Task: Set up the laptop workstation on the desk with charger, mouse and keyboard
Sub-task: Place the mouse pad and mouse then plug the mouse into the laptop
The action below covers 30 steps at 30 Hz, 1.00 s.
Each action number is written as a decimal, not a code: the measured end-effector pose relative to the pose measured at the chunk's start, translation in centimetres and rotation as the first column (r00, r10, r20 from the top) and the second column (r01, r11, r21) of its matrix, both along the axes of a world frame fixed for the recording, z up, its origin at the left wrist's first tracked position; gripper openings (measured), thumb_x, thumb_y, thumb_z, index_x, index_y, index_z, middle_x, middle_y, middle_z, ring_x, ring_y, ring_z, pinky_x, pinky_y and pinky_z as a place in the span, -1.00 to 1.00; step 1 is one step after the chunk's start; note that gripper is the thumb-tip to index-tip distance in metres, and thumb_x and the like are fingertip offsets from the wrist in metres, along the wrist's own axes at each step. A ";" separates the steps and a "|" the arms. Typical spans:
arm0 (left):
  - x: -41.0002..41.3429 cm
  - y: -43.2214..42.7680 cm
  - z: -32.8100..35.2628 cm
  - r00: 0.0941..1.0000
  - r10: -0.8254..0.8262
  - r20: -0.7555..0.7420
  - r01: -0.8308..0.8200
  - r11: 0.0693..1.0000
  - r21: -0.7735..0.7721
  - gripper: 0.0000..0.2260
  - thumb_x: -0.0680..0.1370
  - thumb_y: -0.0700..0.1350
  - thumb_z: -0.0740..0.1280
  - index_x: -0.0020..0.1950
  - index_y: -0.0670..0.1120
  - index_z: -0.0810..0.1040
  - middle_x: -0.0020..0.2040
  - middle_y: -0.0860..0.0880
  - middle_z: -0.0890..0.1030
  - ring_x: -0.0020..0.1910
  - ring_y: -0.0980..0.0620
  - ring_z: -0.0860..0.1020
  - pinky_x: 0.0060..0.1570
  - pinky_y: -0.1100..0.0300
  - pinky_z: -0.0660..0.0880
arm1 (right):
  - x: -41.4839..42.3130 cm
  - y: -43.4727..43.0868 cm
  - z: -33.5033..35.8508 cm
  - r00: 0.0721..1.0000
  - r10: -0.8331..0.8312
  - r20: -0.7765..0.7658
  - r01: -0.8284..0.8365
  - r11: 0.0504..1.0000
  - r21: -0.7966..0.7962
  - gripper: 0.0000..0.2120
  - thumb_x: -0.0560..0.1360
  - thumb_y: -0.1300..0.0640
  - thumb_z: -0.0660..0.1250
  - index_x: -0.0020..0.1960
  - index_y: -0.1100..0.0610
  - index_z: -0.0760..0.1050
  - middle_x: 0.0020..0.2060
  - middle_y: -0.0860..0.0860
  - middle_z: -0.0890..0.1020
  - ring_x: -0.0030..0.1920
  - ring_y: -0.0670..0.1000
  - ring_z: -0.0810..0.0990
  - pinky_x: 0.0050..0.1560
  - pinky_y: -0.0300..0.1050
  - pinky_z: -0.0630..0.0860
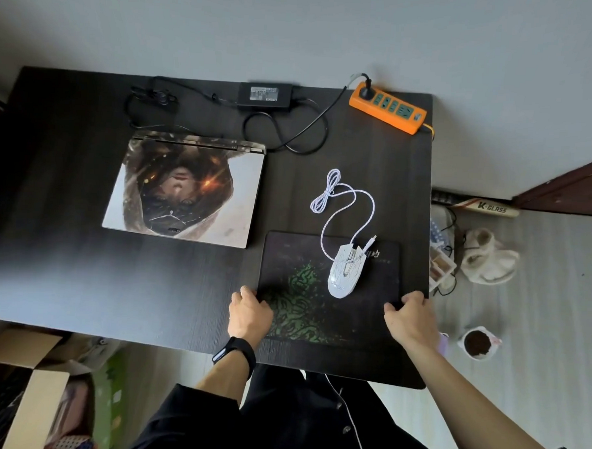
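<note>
the left hand [249, 311] and right hand [408, 317] each grip a side edge of the pad [381, 280], fingers curled over it, at the near right of the dark counter [80, 264]. the white mouse [345, 271] sits on the pad, its cable [337, 199] looped loose beyond. the laptop [183, 191] lies closed to the left, apart from the pad. the charger [265, 94] rests along the far edge, its lead plugged into the orange strip [386, 107].
</note>
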State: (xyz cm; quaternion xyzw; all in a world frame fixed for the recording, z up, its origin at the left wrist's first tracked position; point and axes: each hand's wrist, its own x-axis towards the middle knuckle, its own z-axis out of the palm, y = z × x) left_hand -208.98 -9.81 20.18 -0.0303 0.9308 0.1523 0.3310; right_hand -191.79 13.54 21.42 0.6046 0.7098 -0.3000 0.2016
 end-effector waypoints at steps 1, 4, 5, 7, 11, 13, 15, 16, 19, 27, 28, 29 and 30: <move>0.2 0.8 0.4 0.999 -0.035 -0.038 0.035 0.999 0.013 -0.63 0.54 -0.06 0.29 0.31 -0.16 0.39 0.26 -0.18 0.42 0.24 -0.21 0.42 0.18 -0.08 0.44 | -0.5 0.1 0.2 0.999 0.000 -0.052 0.002 0.999 0.052 -0.57 0.55 -0.07 0.34 0.30 0.14 0.40 0.23 0.13 0.48 0.20 0.20 0.52 0.07 0.04 0.45; 1.2 4.3 1.8 0.983 -0.164 -0.077 0.171 0.981 0.088 -0.53 0.53 0.09 0.33 0.37 -0.07 0.38 0.28 -0.08 0.41 0.28 -0.11 0.39 0.18 -0.04 0.46 | -3.5 0.6 0.5 0.987 0.037 -0.153 -0.018 0.993 0.120 -0.56 0.54 -0.20 0.27 0.25 0.10 0.47 0.16 0.08 0.57 0.16 0.16 0.56 0.05 0.04 0.51; 1.6 5.7 2.2 0.976 -0.207 -0.067 0.213 0.971 0.110 -0.49 0.52 0.13 0.34 0.39 -0.06 0.37 0.29 -0.06 0.41 0.30 -0.08 0.39 0.18 -0.03 0.47 | -4.8 0.8 0.6 0.986 0.043 -0.161 -0.029 0.996 0.089 -0.55 0.54 -0.25 0.22 0.22 0.07 0.50 0.13 0.04 0.60 0.14 0.15 0.57 0.01 0.02 0.50; 2.5 8.5 2.5 0.958 -0.283 -0.049 0.287 0.946 0.151 -0.41 0.51 0.18 0.36 0.44 -0.07 0.33 0.33 -0.03 0.39 0.34 -0.05 0.36 0.22 0.01 0.46 | -7.6 1.7 0.5 0.990 0.035 -0.133 -0.037 0.999 -0.014 -0.46 0.53 -0.36 0.13 0.17 0.04 0.55 0.07 0.02 0.64 0.14 0.17 0.59 -0.02 0.00 0.44; 4.0 13.0 1.5 0.955 -0.295 -0.029 0.294 0.933 0.209 -0.28 0.42 0.20 0.43 0.45 -0.11 0.29 0.31 -0.05 0.40 0.34 -0.08 0.36 0.30 0.03 0.38 | -10.7 3.4 -1.2 0.996 -0.021 -0.088 0.009 0.991 -0.136 -0.39 0.49 -0.38 0.18 0.13 0.12 0.63 0.07 0.12 0.66 0.08 0.22 0.61 -0.05 -0.03 0.44; 4.5 14.0 0.8 0.960 -0.278 -0.031 0.278 0.939 0.202 -0.26 0.41 0.18 0.45 0.44 -0.12 0.28 0.29 -0.07 0.40 0.31 -0.11 0.36 0.28 0.01 0.40 | -11.2 3.7 -1.6 0.991 -0.039 -0.125 0.022 0.991 -0.135 -0.52 0.51 -0.26 0.27 0.08 0.13 0.65 0.01 0.12 0.67 -0.03 0.18 0.59 -0.09 -0.07 0.42; 4.8 14.3 0.2 0.961 -0.270 -0.054 0.275 0.945 0.176 -0.35 0.44 0.11 0.44 0.40 -0.13 0.31 0.26 -0.09 0.40 0.27 -0.14 0.38 0.21 -0.02 0.43 | -11.2 4.1 -1.7 0.977 -0.058 -0.206 0.035 0.993 -0.115 -0.65 0.54 -0.13 0.29 -0.02 0.13 0.67 -0.11 0.08 0.66 -0.04 0.16 0.61 -0.09 -0.09 0.42; 4.8 14.2 0.0 0.956 -0.281 -0.082 0.290 0.944 0.155 -0.43 0.44 0.07 0.42 0.36 -0.13 0.34 0.23 -0.09 0.42 0.24 -0.15 0.41 0.16 -0.02 0.46 | -11.0 4.2 -1.8 0.963 -0.090 -0.255 0.068 0.993 -0.094 -0.68 0.54 -0.10 0.29 -0.07 0.13 0.66 -0.15 0.05 0.67 -0.02 0.16 0.62 -0.07 -0.07 0.46; 4.9 13.1 0.1 0.945 -0.300 -0.132 0.313 0.945 0.093 -0.52 0.40 0.05 0.37 0.24 -0.13 0.40 0.14 -0.10 0.47 0.15 -0.16 0.49 0.05 -0.02 0.49 | -9.9 4.8 -1.6 0.843 -0.291 -0.451 0.266 0.956 -0.120 -0.73 0.49 -0.09 0.33 -0.20 0.08 0.62 -0.28 0.00 0.70 -0.20 0.07 0.68 -0.01 0.09 0.62; 6.6 8.4 1.3 0.988 -0.151 0.020 0.150 0.986 0.067 -0.34 0.39 0.17 0.45 0.34 -0.14 0.32 0.24 -0.09 0.43 0.24 -0.14 0.49 0.17 -0.04 0.48 | -10.5 4.2 4.3 0.502 -0.457 -0.734 0.427 0.869 -0.249 -0.82 0.56 -0.09 0.36 -0.02 0.02 0.50 -0.21 -0.02 0.70 -0.44 -0.08 0.61 -0.36 -0.17 0.52; 6.7 8.4 1.4 0.987 -0.157 0.022 0.155 0.985 0.073 -0.34 0.39 0.17 0.45 0.34 -0.13 0.32 0.24 -0.09 0.43 0.24 -0.13 0.49 0.16 -0.03 0.49 | -10.8 3.9 4.9 0.485 -0.441 -0.755 0.418 0.875 -0.243 -0.82 0.55 -0.08 0.37 -0.02 0.02 0.50 -0.21 -0.02 0.71 -0.45 -0.09 0.61 -0.36 -0.17 0.52; 6.8 8.4 1.4 0.985 -0.170 0.026 0.168 0.983 0.069 -0.33 0.40 0.17 0.45 0.35 -0.13 0.31 0.24 -0.08 0.42 0.24 -0.13 0.49 0.16 -0.03 0.48 | -11.1 3.6 5.6 0.471 -0.423 -0.774 0.408 0.882 -0.234 -0.83 0.55 -0.08 0.38 -0.03 0.01 0.50 -0.20 -0.01 0.71 -0.45 -0.09 0.61 -0.37 -0.19 0.52; 6.9 8.5 1.4 0.981 -0.191 0.033 0.189 0.980 0.063 -0.32 0.40 0.17 0.45 0.37 -0.13 0.30 0.25 -0.08 0.41 0.26 -0.12 0.48 0.16 -0.03 0.47 | -11.3 3.4 6.2 0.463 -0.399 -0.791 0.399 0.891 -0.216 -0.84 0.55 -0.08 0.39 -0.04 -0.01 0.49 -0.20 -0.01 0.71 -0.45 -0.08 0.61 -0.37 -0.20 0.52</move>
